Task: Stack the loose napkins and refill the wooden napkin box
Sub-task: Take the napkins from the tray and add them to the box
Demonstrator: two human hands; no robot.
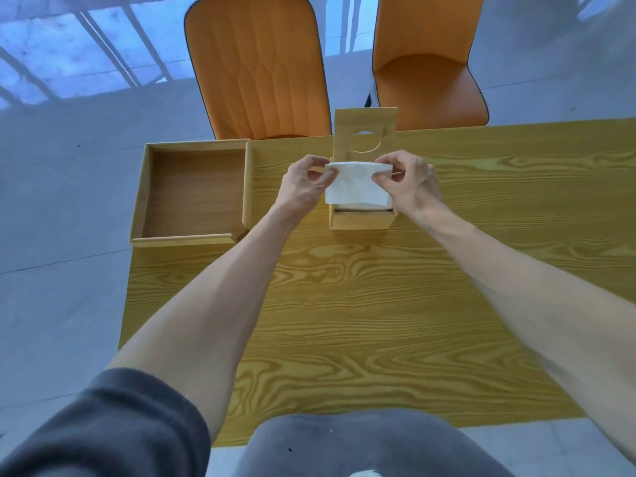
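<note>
Head camera looked down past grey trousers and a dark grey sleeve [103, 428] at a yellow wood-grain table [344, 304]. Both bare forearms reached forward across it. The left hand [304, 187] and right hand [409, 184] each pinched a top corner of a white napkin stack [356, 184], fingers closed on it, holding it upright with its lower edge at the mouth of the wooden napkin box [359, 220]. The box's lid [365, 132] stood open behind it. A shallow wooden tray [192, 191] sat to the left at the table's corner. Beyond stood two orange chairs [258, 63].
</note>
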